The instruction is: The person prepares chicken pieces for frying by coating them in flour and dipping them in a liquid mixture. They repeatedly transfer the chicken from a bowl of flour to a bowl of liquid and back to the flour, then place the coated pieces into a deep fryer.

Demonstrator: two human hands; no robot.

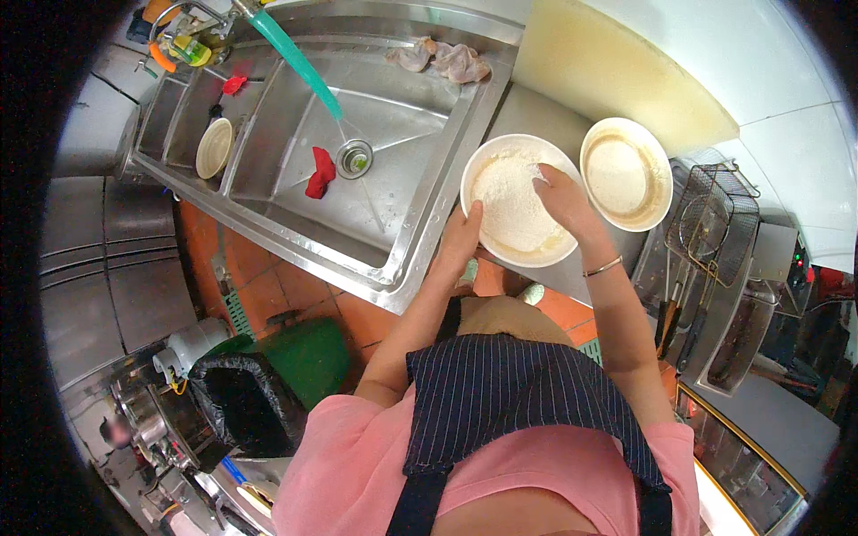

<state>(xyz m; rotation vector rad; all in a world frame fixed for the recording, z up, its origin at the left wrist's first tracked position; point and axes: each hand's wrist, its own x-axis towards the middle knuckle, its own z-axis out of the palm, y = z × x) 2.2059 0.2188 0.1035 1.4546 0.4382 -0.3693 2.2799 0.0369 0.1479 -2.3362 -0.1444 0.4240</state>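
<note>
My left hand (461, 234) grips the left rim of a white bowl (474, 157), thumb over the edge. Pale flour-like powder (513, 201) fills much of this bowl. Over the bowl's right side is my right hand (562, 197), its fingertips at the powder; whether they pinch any of it I cannot tell. Close by on the right stands a second white bowl (663, 194) with a pale, floury-looking layer inside. Pieces of raw, skin-on poultry (459, 63) lie on the far right ledge of the steel sink (419, 194).
A green hose (295, 60) runs water into the sink, near a red cloth (320, 173) and the drain. Another bowl (214, 149) sits in the side basin. Wire fryer baskets (714, 214) stand at right, a yellowish board (623, 80) behind. A black-lined bin (244, 402) is lower left.
</note>
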